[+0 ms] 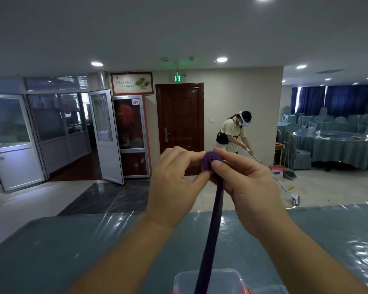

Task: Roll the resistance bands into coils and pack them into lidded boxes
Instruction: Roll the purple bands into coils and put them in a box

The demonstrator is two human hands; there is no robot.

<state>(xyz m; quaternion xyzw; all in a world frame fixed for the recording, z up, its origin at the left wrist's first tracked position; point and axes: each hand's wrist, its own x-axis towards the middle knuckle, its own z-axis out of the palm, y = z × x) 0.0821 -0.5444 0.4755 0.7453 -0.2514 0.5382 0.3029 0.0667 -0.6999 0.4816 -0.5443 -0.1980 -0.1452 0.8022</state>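
Observation:
A purple resistance band (211,225) is partly rolled into a small coil at its top end, held up in front of me above the table. My left hand (172,185) pinches the coil from the left with thumb and fingers. From the right, my right hand (244,187) grips the coil, thumb pressed on its face. The loose tail of the band hangs straight down toward a clear plastic box (210,281) at the bottom edge of the view; an orange part shows at the box's right side.
A table with a blue-grey cloth under clear plastic (72,251) spreads below my arms. Beyond it, a person (234,132) sweeps the floor with a long-handled tool. Covered round tables and chairs (336,145) stand at the right, glass doors at the left.

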